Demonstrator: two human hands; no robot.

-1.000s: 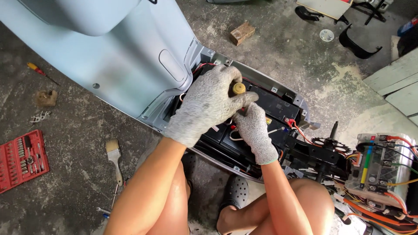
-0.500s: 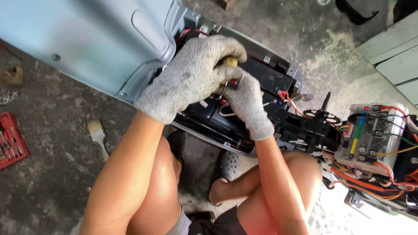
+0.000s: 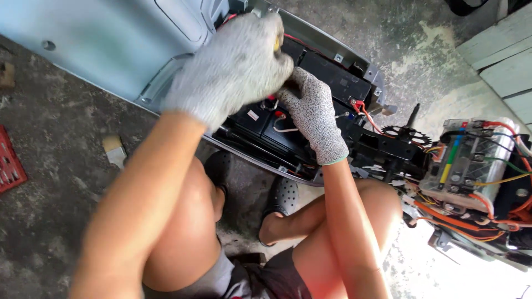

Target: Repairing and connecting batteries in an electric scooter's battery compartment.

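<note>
My left hand (image 3: pixel 233 66), in a grey knit glove, is closed around a yellow screwdriver handle (image 3: pixel 276 43) over the open battery bay of a pale blue scooter body (image 3: pixel 105 39). Under it, my gloved right hand (image 3: pixel 313 113) reaches down among black batteries (image 3: pixel 260 124) and red and white wires. Its fingertips are hidden beneath the left hand, so what they touch cannot be told.
A silver controller box (image 3: pixel 471 166) with coloured wires lies at the right, beside a black sprocket (image 3: pixel 404 133). A red socket tray (image 3: pixel 10 166) sits at the left edge, a paintbrush (image 3: pixel 113 149) near my knee. Wooden boards (image 3: pixel 499 61) lie at the upper right.
The view has shifted closer and down-right. My left hand has moved up over the handle and now covers most of it. The right hand stays in the battery bay.
</note>
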